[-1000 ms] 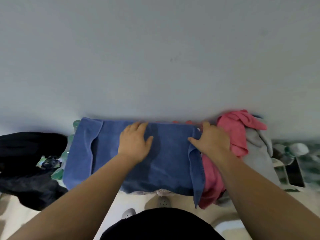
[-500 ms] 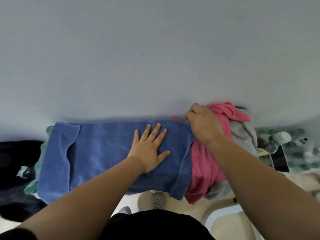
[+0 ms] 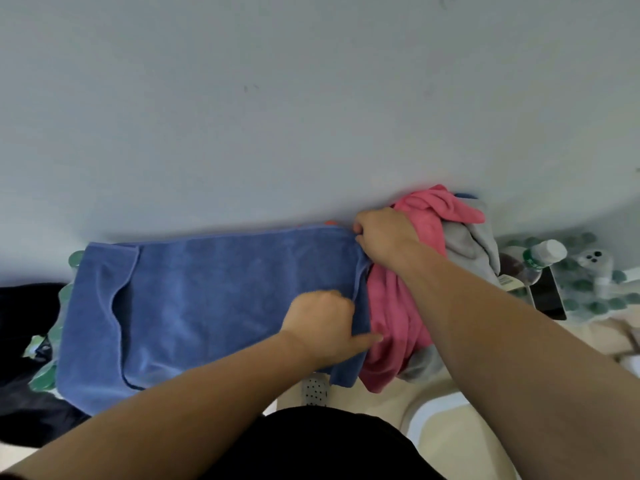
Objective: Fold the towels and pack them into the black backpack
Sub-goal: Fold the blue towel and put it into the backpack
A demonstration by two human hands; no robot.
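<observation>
The blue towel (image 3: 207,306) lay spread flat along the foot of the pale wall (image 3: 311,98), one flap folded over at its left end. The left hand (image 3: 322,327) held the towel's right edge at the near side, fingers curled over the hem and thumb stretched out toward the pink towel (image 3: 398,306). The right hand (image 3: 384,237) gripped the far right corner of the blue towel, fingers curled tight on the cloth against the wall. The pink towel lay crumpled just right of the blue towel, touching it, with a grey towel (image 3: 467,244) bunched against its far side. Left of the blue towel, partly cut off by the picture's edge, sat the black backpack (image 3: 20,323). Well to the right of the blue towel, past the grey one, stood a bottle (image 3: 543,254) and a dark phone (image 3: 547,296).
</observation>
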